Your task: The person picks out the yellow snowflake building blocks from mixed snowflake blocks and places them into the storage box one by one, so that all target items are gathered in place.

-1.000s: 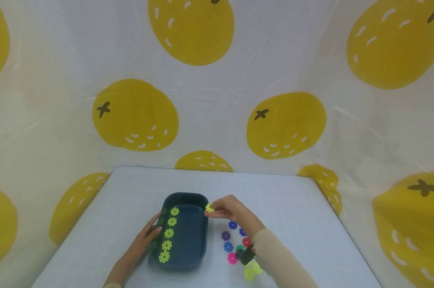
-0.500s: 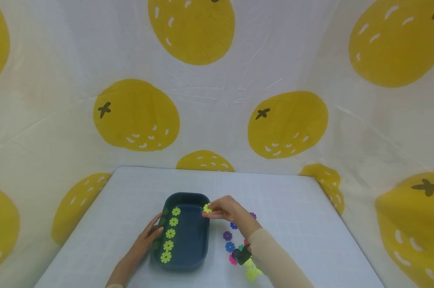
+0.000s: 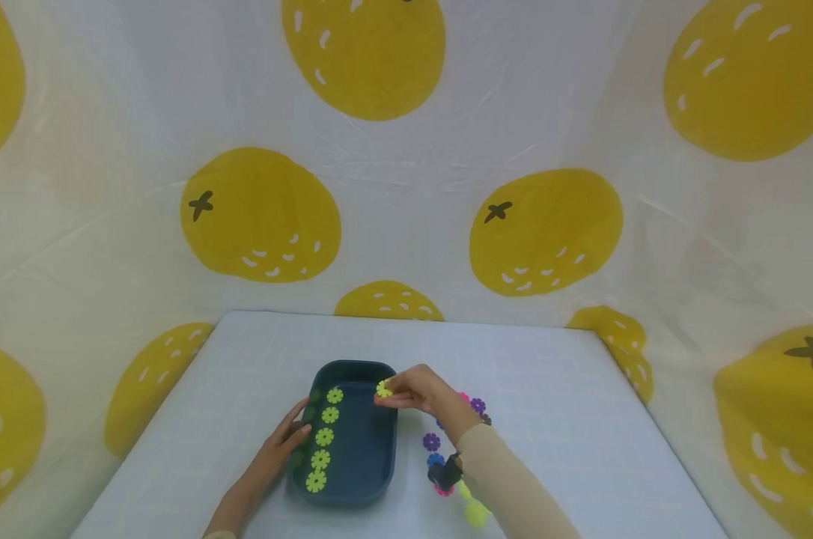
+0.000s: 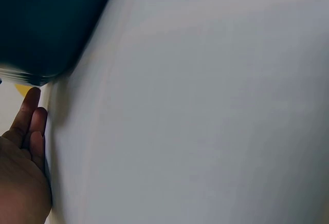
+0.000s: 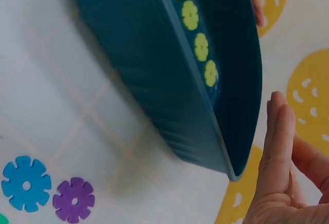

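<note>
A dark blue tray [image 3: 359, 449] holds a column of several yellow-green flower discs [image 3: 324, 436] along its left side. My left hand [image 3: 275, 445] rests against the tray's left side, thumb at the rim; the left wrist view shows its fingers [image 4: 30, 116] fairly straight beside the tray [image 4: 46, 23]. Above the tray's far right corner, my right hand [image 3: 423, 393] pinches one yellow-green disc [image 3: 383, 388] between thumb and fingers. That disc is hidden in the right wrist view, where the right hand [image 5: 288, 167] is beside the tray's end [image 5: 154, 80].
Loose flower discs lie right of the tray, partly under the right forearm: purple [image 3: 431, 442], blue [image 3: 436, 460], pink and yellow-green [image 3: 476, 513] among them. A white cloth [image 3: 541, 389] covers the table, and a lemon-printed curtain [image 3: 406, 224] hangs behind it.
My right hand has moved a little left with the pinched disc, from the tray's right rim to over its inside. My left hand keeps its place on the tray.
</note>
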Motion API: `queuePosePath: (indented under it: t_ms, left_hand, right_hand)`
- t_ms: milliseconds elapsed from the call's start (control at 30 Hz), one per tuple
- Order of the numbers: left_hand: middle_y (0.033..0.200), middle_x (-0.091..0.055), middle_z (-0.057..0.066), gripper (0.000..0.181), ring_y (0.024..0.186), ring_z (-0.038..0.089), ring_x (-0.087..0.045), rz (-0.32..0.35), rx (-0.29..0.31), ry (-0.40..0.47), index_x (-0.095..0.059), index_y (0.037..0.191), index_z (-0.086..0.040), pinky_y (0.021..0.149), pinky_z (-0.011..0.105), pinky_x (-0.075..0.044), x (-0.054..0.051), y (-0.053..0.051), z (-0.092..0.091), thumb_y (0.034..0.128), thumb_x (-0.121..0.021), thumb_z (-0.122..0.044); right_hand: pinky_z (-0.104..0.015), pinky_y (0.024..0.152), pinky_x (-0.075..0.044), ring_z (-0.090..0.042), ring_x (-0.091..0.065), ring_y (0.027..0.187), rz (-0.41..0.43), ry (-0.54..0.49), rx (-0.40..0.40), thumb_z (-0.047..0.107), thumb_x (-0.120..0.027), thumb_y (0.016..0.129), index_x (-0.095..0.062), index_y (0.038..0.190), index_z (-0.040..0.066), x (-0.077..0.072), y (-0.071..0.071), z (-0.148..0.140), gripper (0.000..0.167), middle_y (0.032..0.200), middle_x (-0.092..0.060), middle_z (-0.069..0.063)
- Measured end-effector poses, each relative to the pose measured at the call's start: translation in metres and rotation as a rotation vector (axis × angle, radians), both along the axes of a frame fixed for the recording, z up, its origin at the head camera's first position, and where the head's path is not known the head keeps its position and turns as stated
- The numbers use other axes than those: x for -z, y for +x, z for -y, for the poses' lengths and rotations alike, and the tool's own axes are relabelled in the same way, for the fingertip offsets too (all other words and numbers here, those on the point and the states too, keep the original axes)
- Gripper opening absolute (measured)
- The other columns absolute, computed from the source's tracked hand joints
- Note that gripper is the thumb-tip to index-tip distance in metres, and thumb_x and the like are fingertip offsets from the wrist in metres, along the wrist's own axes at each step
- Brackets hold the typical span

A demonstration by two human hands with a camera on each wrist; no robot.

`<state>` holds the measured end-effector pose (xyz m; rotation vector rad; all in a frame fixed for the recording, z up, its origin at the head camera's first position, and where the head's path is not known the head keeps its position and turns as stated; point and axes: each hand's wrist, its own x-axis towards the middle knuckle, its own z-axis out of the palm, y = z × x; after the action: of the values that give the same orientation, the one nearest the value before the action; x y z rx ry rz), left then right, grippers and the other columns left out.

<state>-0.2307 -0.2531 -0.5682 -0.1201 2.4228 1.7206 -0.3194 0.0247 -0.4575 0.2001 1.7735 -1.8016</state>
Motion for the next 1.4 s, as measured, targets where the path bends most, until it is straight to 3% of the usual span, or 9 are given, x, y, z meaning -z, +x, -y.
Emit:
queuePosePath:
  t_ms: [167, 400, 633, 1067, 1400]
  left_hand:
    - [0.158, -0.032, 0.022, 0.064, 0.144, 0.045, -0.030, 0.024, -0.006, -0.007, -0.026, 0.156, -0.034, 0.113, 0.068, -0.025, -0.001, 0.001, 0.000, 0.0999, -0.053, -0.049]
    - [0.159, -0.031, 0.021, 0.063, 0.143, 0.046, -0.032, -0.008, -0.002, -0.010, -0.026, 0.157, -0.029, 0.113, 0.068, -0.025, -0.001, 0.001, -0.001, 0.1013, -0.052, -0.044]
    - [0.157, -0.036, 0.021, 0.063, 0.143, 0.044, -0.033, 0.000, -0.021, 0.005, -0.028, 0.156, -0.033, 0.113, 0.069, -0.023, 0.000, 0.001, -0.001, 0.0998, -0.054, -0.046]
    - [0.149, -0.046, 0.020, 0.061, 0.137, 0.041, -0.044, -0.041, -0.035, 0.047, -0.032, 0.155, -0.033, 0.111, 0.065, -0.032, 0.007, 0.001, -0.004, 0.0997, -0.056, -0.042]
    - [0.150, -0.045, 0.019, 0.061, 0.138, 0.041, -0.042, -0.024, -0.044, 0.055, -0.033, 0.154, -0.036, 0.111, 0.065, -0.030, 0.003, 0.002, -0.003, 0.0985, -0.057, -0.044]
  right_hand:
    - [-0.027, 0.072, -0.060, -0.028, -0.076, 0.086, 0.007, -0.001, 0.000, 0.005, -0.062, 0.096, -0.062, 0.114, -0.009, -0.002, -0.003, 0.008, 0.023, 0.095, -0.074, -0.021]
    - [-0.027, 0.071, -0.060, -0.029, -0.076, 0.085, 0.023, 0.003, 0.034, 0.003, -0.063, 0.095, -0.060, 0.116, -0.011, -0.001, -0.007, 0.016, 0.025, 0.095, -0.073, -0.023]
    - [-0.025, 0.070, -0.059, -0.028, -0.076, 0.084, 0.030, 0.015, 0.038, 0.004, -0.063, 0.095, -0.059, 0.118, -0.010, -0.001, -0.012, 0.023, 0.027, 0.095, -0.073, -0.022]
    - [-0.028, 0.069, -0.060, -0.029, -0.076, 0.081, 0.033, 0.010, 0.035, 0.001, -0.060, 0.096, -0.059, 0.117, -0.012, 0.006, -0.019, 0.045, 0.025, 0.092, -0.074, -0.023]
    - [-0.030, 0.068, -0.061, -0.030, -0.076, 0.081, 0.030, 0.043, 0.047, -0.001, -0.059, 0.096, -0.057, 0.119, -0.014, 0.007, -0.025, 0.055, 0.026, 0.090, -0.074, -0.024]
